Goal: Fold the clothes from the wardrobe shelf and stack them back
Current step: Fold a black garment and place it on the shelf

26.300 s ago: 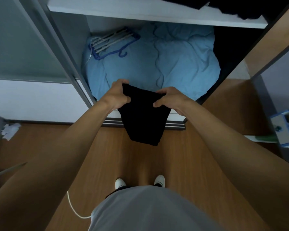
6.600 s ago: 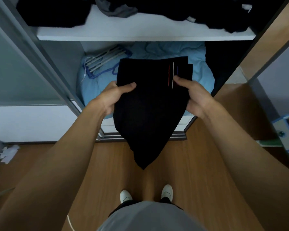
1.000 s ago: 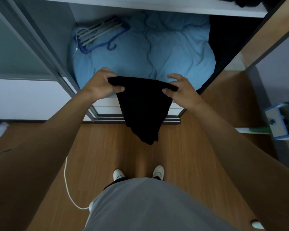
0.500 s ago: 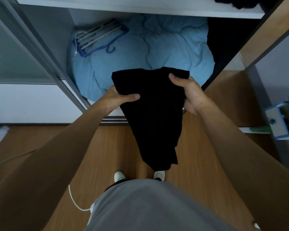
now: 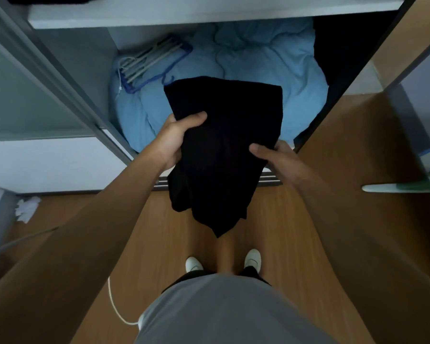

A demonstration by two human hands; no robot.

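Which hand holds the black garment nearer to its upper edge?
The left hand: it grips the black garment higher along its side, while the right hand holds the opposite side lower down.

Black garment (image 5: 224, 145), part-folded, held midair.

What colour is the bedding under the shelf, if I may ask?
The bedding is light blue, clearest in the head view.

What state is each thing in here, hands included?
black garment: partly folded, held up, lower end hanging loose.
left hand: grips the garment's left edge, thumb on top.
right hand: holds its right edge, thumb on top.
wardrobe: open.
blue bedding: crumpled in its lower compartment.
hangers: lying on the bedding.
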